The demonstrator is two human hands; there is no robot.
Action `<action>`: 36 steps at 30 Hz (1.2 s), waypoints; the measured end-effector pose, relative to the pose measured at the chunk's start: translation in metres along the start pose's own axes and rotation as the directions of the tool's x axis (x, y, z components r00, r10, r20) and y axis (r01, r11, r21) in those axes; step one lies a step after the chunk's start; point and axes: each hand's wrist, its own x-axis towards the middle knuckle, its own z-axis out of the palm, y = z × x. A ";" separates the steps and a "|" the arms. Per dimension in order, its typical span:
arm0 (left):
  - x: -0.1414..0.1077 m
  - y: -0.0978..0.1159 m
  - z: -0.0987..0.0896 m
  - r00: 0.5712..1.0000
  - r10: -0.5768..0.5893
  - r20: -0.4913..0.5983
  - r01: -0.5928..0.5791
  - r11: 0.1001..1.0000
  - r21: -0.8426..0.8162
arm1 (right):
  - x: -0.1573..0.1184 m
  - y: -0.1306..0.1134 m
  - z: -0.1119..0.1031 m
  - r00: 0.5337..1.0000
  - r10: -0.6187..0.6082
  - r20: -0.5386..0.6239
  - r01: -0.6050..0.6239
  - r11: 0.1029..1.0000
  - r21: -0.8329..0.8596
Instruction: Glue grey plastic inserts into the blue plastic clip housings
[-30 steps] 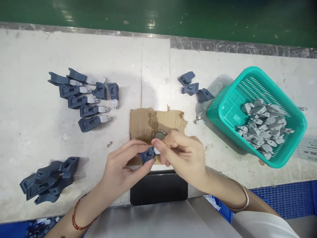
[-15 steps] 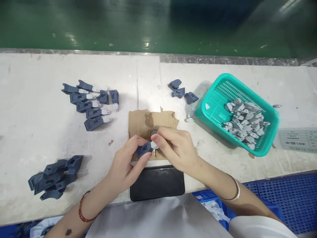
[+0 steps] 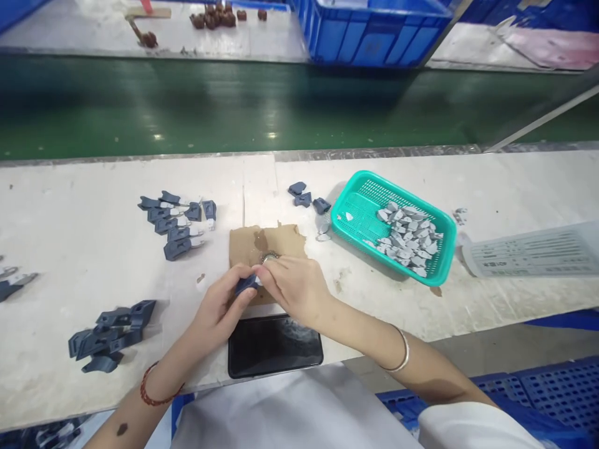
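Observation:
My left hand point(image 3: 223, 304) pinches a dark blue-grey plastic part point(image 3: 246, 284) between thumb and fingers. Against its right end, my right hand point(image 3: 296, 288) is closed on a small white plastic piece point(image 3: 259, 281), mostly hidden by the fingers. Both hands are together above a stained piece of brown cardboard point(image 3: 241, 242). Just behind the right fingers, a small round cap point(image 3: 270, 257) with a ridged rim shows on the cardboard. A black phone-like slab point(image 3: 275, 349) lies in front of the hands.
At the right, a green basket point(image 3: 347, 232) holds many grey-white pieces. Joined blue-and-white parts point(image 3: 178, 234) lie at the left, behind a heap of blue parts point(image 3: 110, 333). Several blue parts point(image 3: 302, 199) lie beside the basket. A labelled clear bottle point(image 3: 533, 252) lies far right.
The view has tilted up and shifted, bringing the far bench and a blue crate into sight. My hands stay together on the two parts, the right fingers now closer over the joint.

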 end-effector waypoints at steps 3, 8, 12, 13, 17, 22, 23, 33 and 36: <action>-0.002 0.009 -0.007 0.999 0.016 -0.052 -0.015 1.000 0.013 | 0.006 0.010 -0.027 0.998 -0.056 0.020 0.051 0.980 0.193; -0.021 0.023 -0.049 0.931 -0.033 -0.363 0.093 0.984 0.150 | -0.012 0.060 -0.112 0.944 0.287 -0.166 -0.284 0.958 0.041; -0.030 0.025 -0.094 0.763 -0.150 -0.628 0.465 0.803 0.373 | -0.037 0.107 -0.146 0.814 0.573 0.093 -0.555 0.816 -0.162; -0.029 0.023 -0.104 0.727 -0.155 -0.669 0.532 0.742 0.407 | -0.041 0.115 -0.146 0.780 0.602 0.169 -0.574 0.797 -0.190; -0.020 0.002 -0.137 0.703 -0.180 -0.688 0.638 0.587 0.499 | -0.044 0.127 -0.133 0.756 0.599 0.264 -0.558 0.800 -0.218; -0.020 -0.029 -0.159 0.771 -0.269 -0.577 0.614 0.552 0.563 | -0.041 0.124 -0.125 0.812 0.556 0.180 -0.535 0.831 -0.153; -0.024 -0.032 -0.160 0.775 -0.264 -0.573 0.610 0.549 0.572 | -0.041 0.123 -0.124 0.820 0.553 0.150 -0.538 0.833 -0.130; -0.096 0.007 -0.135 0.896 -0.317 -0.311 0.444 0.643 0.624 | -0.059 0.105 -0.115 0.794 0.581 -0.177 -0.488 0.784 0.385; -0.093 0.006 -0.133 0.892 -0.336 -0.302 0.452 0.652 0.609 | -0.059 0.092 -0.110 0.795 0.561 -0.232 -0.394 0.768 0.505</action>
